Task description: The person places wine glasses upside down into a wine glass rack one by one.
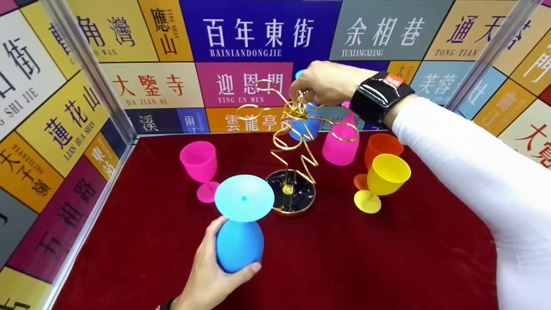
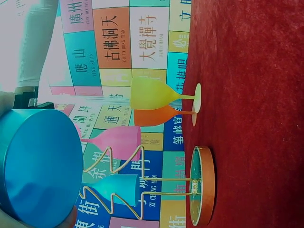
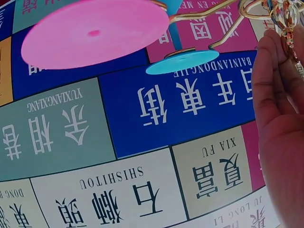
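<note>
My left hand (image 1: pixel 206 269) grips a blue goblet (image 1: pixel 239 246) by its bowl, turned upside down with the foot uppermost. In the left wrist view, that goblet's round blue bowl (image 2: pixel 40 166) fills the near side. My right hand (image 1: pixel 325 82) holds the top ornament of a gold wire goblet rack (image 1: pixel 297 110), which stands on a round black base (image 1: pixel 301 198). Upside down on the rack's loops hang a pink goblet (image 1: pixel 340 148) and another blue goblet (image 1: pixel 297 131). Their feet, pink (image 3: pixel 95 35) and blue (image 3: pixel 183 62), show beside my right hand in the right wrist view.
A second pink goblet (image 1: pixel 199 161) stands upright left of the rack. To the right stand a yellow goblet (image 1: pixel 389 174) and, partly behind it, an orange one (image 1: pixel 381 146). Dark red cloth (image 1: pixel 366 258) covers the table. Printed panels (image 1: pixel 267 30) wall the back and sides.
</note>
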Available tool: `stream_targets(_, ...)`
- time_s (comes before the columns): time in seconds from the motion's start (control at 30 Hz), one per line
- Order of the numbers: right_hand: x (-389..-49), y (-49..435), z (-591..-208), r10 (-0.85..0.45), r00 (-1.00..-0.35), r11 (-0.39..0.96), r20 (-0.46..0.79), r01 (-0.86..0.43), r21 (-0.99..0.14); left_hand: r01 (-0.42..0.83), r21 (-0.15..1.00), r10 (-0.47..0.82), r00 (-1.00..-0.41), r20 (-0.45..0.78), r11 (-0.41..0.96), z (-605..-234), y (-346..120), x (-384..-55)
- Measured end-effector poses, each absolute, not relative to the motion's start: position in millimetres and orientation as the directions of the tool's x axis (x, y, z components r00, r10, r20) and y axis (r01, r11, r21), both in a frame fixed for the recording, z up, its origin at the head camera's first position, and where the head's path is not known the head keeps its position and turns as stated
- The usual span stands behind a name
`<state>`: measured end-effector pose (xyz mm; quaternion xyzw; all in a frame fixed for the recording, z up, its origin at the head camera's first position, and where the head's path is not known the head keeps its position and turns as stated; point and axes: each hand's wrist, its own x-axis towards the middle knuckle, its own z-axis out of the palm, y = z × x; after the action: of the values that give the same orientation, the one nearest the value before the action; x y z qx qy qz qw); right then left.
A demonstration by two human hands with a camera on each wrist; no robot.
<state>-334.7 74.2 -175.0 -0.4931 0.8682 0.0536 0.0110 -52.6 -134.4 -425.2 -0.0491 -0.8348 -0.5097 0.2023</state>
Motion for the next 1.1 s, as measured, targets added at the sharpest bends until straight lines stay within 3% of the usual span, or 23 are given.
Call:
stream_targets(0.47, -322, 93, -182, -0.801, -0.599, 0.599, 0.008, -0.801, 0.014, 0.283, 0.843, -0.119, -0.920, 0.373, 0.457, -426, -133, -54)
stream_targets(0.67, -304, 116, -179, -0.722, -0.655, 0.643, 0.224, -0.755, -0.133, 0.267, 0.858, -0.132, -0.925, 0.356, 0.439, -424, -133, -57)
stream_targets(0.9, -277, 148, -213, -0.661, -0.567, 0.522, 0.491, -0.818, -0.242, 0.266, 0.861, -0.132, -0.926, 0.352, 0.433, -424, -132, -61)
stream_targets(1.03, -258, 163, -234, -0.641, -0.504, 0.481, 0.579, -0.851, -0.209, 0.275, 0.860, -0.130, -0.924, 0.360, 0.430, -424, -131, -63)
stream_targets(1.1, -248, 166, -245, -0.640, -0.443, 0.442, 0.628, -0.881, -0.171, 0.280, 0.859, -0.131, -0.922, 0.365, 0.428, -423, -131, -64)
